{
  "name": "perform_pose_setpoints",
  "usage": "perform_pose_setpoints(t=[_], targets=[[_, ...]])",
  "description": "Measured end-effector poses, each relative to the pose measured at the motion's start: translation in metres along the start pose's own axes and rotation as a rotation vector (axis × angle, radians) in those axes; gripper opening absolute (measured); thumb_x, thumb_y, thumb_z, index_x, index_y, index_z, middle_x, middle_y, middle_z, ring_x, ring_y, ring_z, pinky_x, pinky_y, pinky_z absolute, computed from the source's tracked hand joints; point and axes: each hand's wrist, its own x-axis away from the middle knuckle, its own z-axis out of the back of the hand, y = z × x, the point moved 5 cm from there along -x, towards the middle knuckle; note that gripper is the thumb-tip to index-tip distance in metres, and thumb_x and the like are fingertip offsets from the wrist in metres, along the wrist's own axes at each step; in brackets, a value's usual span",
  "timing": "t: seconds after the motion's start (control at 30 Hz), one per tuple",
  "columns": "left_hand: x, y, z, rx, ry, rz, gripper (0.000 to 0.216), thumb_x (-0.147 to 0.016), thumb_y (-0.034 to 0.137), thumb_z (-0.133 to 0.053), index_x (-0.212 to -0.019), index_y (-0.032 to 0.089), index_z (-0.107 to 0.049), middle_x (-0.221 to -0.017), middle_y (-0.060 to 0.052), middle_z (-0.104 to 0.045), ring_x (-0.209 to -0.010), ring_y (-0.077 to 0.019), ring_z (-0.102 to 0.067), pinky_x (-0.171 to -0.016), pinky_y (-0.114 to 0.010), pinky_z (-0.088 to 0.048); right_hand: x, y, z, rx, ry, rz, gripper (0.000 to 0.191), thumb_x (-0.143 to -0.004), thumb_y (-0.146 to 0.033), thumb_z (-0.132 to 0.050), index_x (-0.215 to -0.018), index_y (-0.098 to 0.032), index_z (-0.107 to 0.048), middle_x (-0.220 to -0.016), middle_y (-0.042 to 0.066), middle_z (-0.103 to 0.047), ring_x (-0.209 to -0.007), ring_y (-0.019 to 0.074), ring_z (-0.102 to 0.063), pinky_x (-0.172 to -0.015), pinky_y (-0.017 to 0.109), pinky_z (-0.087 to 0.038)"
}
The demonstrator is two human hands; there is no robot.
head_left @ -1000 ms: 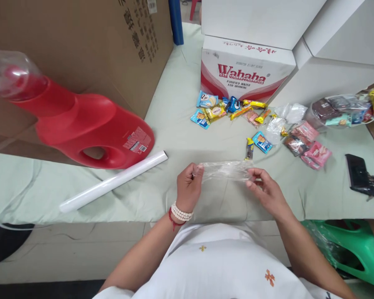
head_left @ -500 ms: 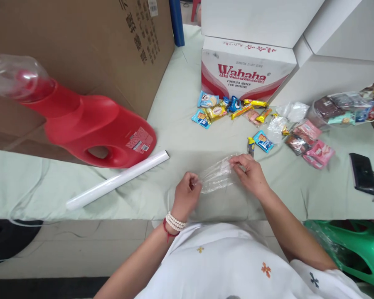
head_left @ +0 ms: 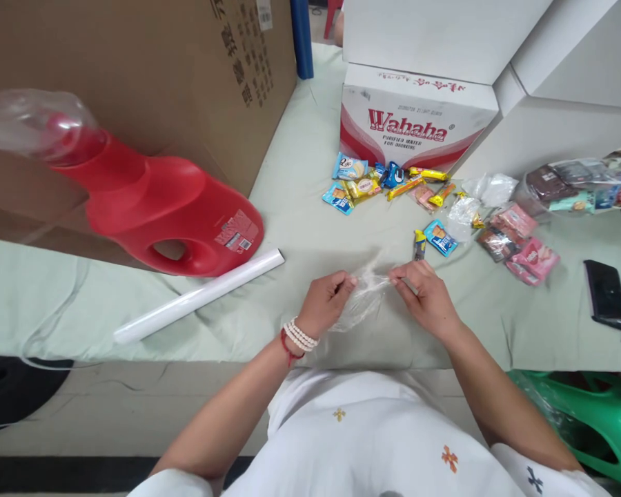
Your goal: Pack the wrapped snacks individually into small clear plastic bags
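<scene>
My left hand (head_left: pixel 327 301) and my right hand (head_left: pixel 425 295) each pinch one side of a small clear plastic bag (head_left: pixel 365 297), held just above the pale green cloth near the table's front edge. The bag hangs crumpled between the two hands and looks empty. A bead bracelet and a red cord sit on my left wrist. Beyond my hands lie several small snack packets (head_left: pixel 388 183) in blue, yellow and orange, with pink and brown packets (head_left: pixel 517 238) further right. One blue packet (head_left: pixel 439 238) and a narrow yellow-black one (head_left: pixel 419 245) are closest to my right hand.
A red detergent jug (head_left: pixel 155 214) lies on its side at the left beside a white roll (head_left: pixel 199 297). A big cardboard box (head_left: pixel 134 69) stands behind it. A Wahaha carton (head_left: pixel 417 124) stands at the back. A black phone (head_left: pixel 605 297) lies far right. A green stool (head_left: pixel 595 414) sits below.
My hands have come closer together, so the bag that was stretched flat a second ago is now bunched up between them. My right hand moved left and slightly away from me.
</scene>
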Motion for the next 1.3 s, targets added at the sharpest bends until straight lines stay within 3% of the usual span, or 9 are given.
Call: perform_pose_setpoints(t=[0.2,0.33,0.5,0.6,0.77,0.87,1.07,1.17,1.3], targets=[[0.013,-0.026,0.004,0.16,0.183,0.159,0.047,-0.094,0.062,-0.05,-0.075,0.02,-0.057,-0.056,0.007,-0.037,-0.054,-0.0112,-0.033,-0.052,-0.024,-0.027,0.045,0.035,0.011,-0.237,0.029,-0.343,0.021,-0.099,-0.042,-0.058,-0.094,-0.024,-0.066,-0.088,0.003,-0.067,-0.085,0.0208,-0.062,-0.081,0.034,-0.049],[0.02,-0.033,-0.004,0.385,0.116,0.254,0.051,-0.09,0.069,-0.055,-0.081,0.019,-0.061,-0.054,0.009,-0.031,-0.049,-0.0094,-0.027,-0.047,-0.023,-0.024,0.063,0.051,0.023,-0.408,-0.006,-0.548,0.031,-0.094,-0.053,-0.062,-0.093,-0.023,-0.066,-0.083,0.002,-0.066,-0.076,0.0182,-0.06,-0.07,0.029,-0.048],[0.029,-0.026,-0.007,0.501,0.021,0.239,0.059,-0.091,0.069,-0.057,-0.11,0.015,-0.07,-0.055,0.01,-0.029,-0.049,-0.0084,-0.024,-0.046,-0.023,-0.023,0.053,0.051,0.033,-0.49,-0.305,-0.486,0.044,-0.092,-0.062,-0.064,-0.114,-0.025,-0.069,-0.114,0.009,-0.072,-0.104,0.0253,-0.066,-0.09,0.036,-0.054],[0.034,-0.019,-0.014,0.468,-0.084,0.182,0.066,-0.093,0.07,-0.054,-0.123,0.013,-0.069,-0.055,0.009,-0.029,-0.05,-0.0086,-0.025,-0.048,-0.023,-0.024,0.033,0.047,0.024,-0.511,-0.327,-0.426,0.058,-0.088,-0.065,-0.067,-0.132,-0.027,-0.064,-0.137,0.011,-0.065,-0.125,0.029,-0.06,-0.105,0.043,-0.049],[0.039,-0.016,-0.019,0.475,-0.153,0.144,0.069,-0.096,0.068,-0.051,-0.135,0.013,-0.065,-0.056,0.009,-0.029,-0.05,-0.0091,-0.026,-0.048,-0.024,-0.025,0.01,0.04,-0.023,-0.71,-0.431,-0.506,0.051,-0.082,-0.068,-0.072,-0.1,-0.02,-0.069,-0.079,0.001,-0.064,-0.071,0.0158,-0.059,-0.065,0.029,-0.05],[0.041,-0.026,-0.009,0.473,-0.031,0.168,0.068,-0.097,0.066,-0.049,-0.139,0.014,-0.063,-0.057,0.009,-0.029,-0.051,-0.0098,-0.025,-0.049,-0.025,-0.025,0.007,0.044,-0.033,-0.82,-0.326,-0.585,0.049,-0.08,-0.068,-0.073,-0.081,-0.02,-0.062,-0.065,-0.005,-0.049,-0.056,0.0102,-0.043,-0.052,0.025,-0.039],[0.053,-0.049,0.017,0.236,0.101,0.215,0.055,-0.097,0.056,-0.053,-0.134,0.018,-0.067,-0.063,0.004,-0.042,-0.058,-0.0132,-0.04,-0.055,-0.026,-0.035,0.01,0.059,-0.017,-0.718,0.072,-0.629,0.043,-0.085,-0.066,-0.069,-0.085,-0.024,-0.056,-0.06,-0.007,-0.04,-0.048,0.0108,-0.036,-0.044,0.025,-0.03],[0.052,-0.036,0.039,0.058,0.098,0.029,0.053,-0.087,0.043,-0.063,-0.137,0.024,-0.065,-0.1,-0.005,-0.063,-0.092,-0.0213,-0.061,-0.078,-0.033,-0.051,0.011,0.057,-0.015,-0.648,0.072,-0.563,0.039,-0.09,-0.063,-0.064,-0.086,-0.025,-0.055,-0.06,-0.007,-0.04,-0.047,0.0111,-0.036,-0.045,0.026,-0.029],[0.028,-0.017,0.055,-0.164,0.178,-0.025,0.052,-0.094,0.046,-0.049,-0.138,0.021,-0.06,-0.135,-0.013,-0.06,-0.13,-0.0303,-0.054,-0.109,-0.048,-0.045,0.006,0.044,-0.008,-0.451,0.049,-0.37,0.031,-0.098,-0.053,-0.058,-0.087,-0.024,-0.06,-0.067,-0.003,-0.048,-0.055,0.0131,-0.043,-0.053,0.027,-0.035]])
